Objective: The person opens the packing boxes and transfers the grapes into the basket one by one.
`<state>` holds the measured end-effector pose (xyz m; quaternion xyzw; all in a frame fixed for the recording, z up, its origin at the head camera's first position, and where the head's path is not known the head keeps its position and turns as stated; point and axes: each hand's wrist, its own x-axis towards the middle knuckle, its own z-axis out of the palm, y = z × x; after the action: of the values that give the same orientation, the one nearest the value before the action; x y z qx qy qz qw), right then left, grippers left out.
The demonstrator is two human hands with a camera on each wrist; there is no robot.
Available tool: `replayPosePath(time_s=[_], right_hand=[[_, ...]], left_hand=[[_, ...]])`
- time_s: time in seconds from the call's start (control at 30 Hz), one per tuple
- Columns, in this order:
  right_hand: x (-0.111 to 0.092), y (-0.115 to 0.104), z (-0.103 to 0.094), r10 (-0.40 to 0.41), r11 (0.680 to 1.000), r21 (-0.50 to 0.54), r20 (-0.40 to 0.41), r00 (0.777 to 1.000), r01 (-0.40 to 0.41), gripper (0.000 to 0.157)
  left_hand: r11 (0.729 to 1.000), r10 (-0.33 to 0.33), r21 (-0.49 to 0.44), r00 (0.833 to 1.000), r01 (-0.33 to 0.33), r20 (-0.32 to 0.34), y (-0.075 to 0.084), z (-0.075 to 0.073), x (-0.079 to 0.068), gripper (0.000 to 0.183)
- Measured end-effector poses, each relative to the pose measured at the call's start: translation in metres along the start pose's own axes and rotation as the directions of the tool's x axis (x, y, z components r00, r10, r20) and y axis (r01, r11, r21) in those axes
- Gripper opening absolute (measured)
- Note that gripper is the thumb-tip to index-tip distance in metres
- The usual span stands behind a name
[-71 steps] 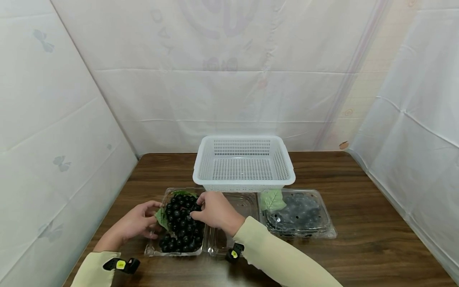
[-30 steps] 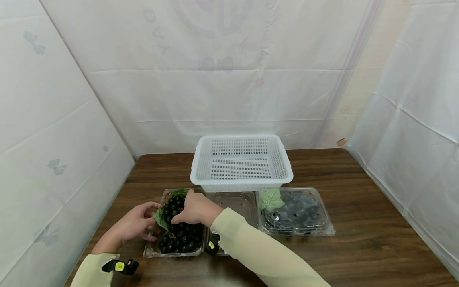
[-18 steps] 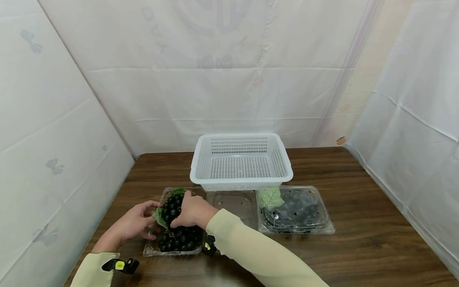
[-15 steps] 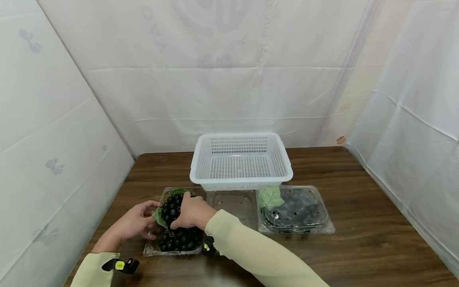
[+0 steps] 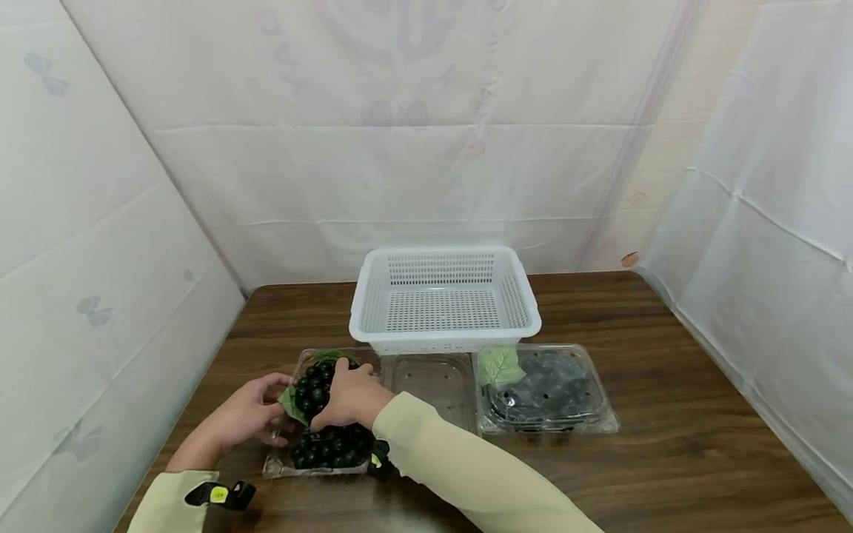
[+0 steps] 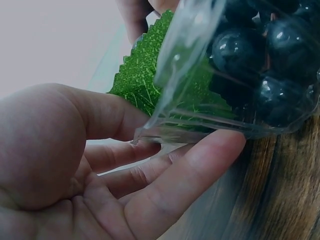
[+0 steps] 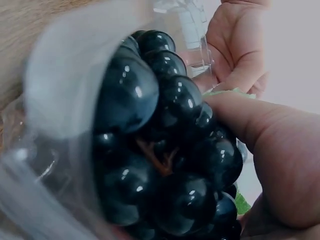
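I see the right hand (image 5: 349, 397) curled round the grapes (image 5: 312, 391) in the open box (image 5: 283, 468); cannot tell whether they are lifted. Left hand (image 5: 245, 417) pinches that box's edge. White basket (image 5: 445, 340) stands behind; closed box (image 5: 603, 424) of fruit, right.

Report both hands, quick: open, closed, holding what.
Left hand: pinching the edge of the open clear container.
Right hand: holding the bunch of dark grapes.
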<state>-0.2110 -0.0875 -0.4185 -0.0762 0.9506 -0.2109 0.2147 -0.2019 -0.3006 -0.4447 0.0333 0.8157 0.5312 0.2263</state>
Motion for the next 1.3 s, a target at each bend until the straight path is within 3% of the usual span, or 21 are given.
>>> replayPosePath(time_s=[0.5,0.73,0.87,1.03,1.3], right_hand=[[0.008,0.009,0.002,-0.005,0.988,0.154,0.014,1.0,0.003,0.119],[0.012,0.013,0.001,-0.019,0.967,0.254,0.022,1.0,0.013,0.119],[0.014,0.014,0.001,-0.025,0.933,0.36,0.019,1.0,0.017,0.114],[0.016,0.017,0.004,-0.024,0.854,0.52,0.004,1.0,0.018,0.104],[0.019,0.022,0.01,-0.03,0.784,0.621,-0.004,1.0,0.026,0.095]], left_hand=[[0.999,0.035,0.001,0.999,-0.035,0.024,-0.001,0.0,-0.002,0.05],[0.999,0.034,0.005,0.999,-0.034,0.032,-0.001,-0.001,0.0,0.052],[1.0,0.029,0.01,0.999,-0.029,0.03,-0.001,-0.002,0.0,0.052],[0.999,0.036,0.012,0.999,-0.036,0.035,-0.001,-0.003,0.0,0.052],[1.0,0.031,0.007,0.999,-0.031,0.037,0.0,-0.002,-0.001,0.051]])
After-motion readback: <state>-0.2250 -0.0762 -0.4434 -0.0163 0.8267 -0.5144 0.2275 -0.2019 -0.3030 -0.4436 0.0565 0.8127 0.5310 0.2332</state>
